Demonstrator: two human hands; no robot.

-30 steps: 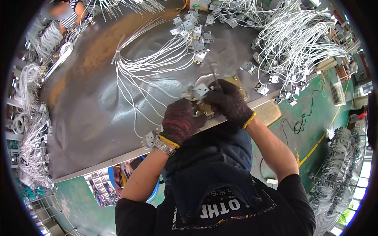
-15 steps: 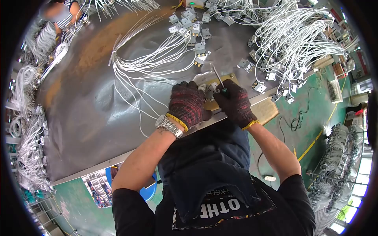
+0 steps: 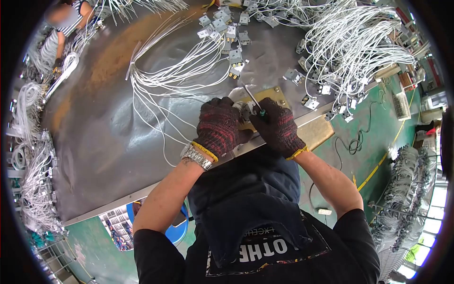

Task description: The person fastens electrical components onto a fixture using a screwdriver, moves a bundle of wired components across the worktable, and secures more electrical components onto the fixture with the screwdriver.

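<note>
My left hand [image 3: 218, 124], in a dark red-flecked knit glove, is closed at a small grey plug part [image 3: 243, 108] at the table's front edge. White cables [image 3: 177, 128] run from the left toward this hand. My right hand [image 3: 275, 127], gloved alike, grips a screwdriver [image 3: 251, 97]; its metal shaft points up and to the left, away from me, and a bit of green handle shows. Beneath the part lies a brass-coloured plate [image 3: 270, 96] with bolts. The gloves hide part of the plug part.
Grey plug parts [image 3: 235, 56] end the white cable bundle on the metal table [image 3: 104, 175]. A large cable heap [image 3: 354, 47] fills the back right. A co-worker [image 3: 75, 16] is at the far left. A blue stool [image 3: 177, 232] stands below the table's edge.
The screwdriver and my right hand have shifted slightly left, with the shaft tilting more to the left. My left hand has also moved a little left. The co-worker's arm has lowered.
</note>
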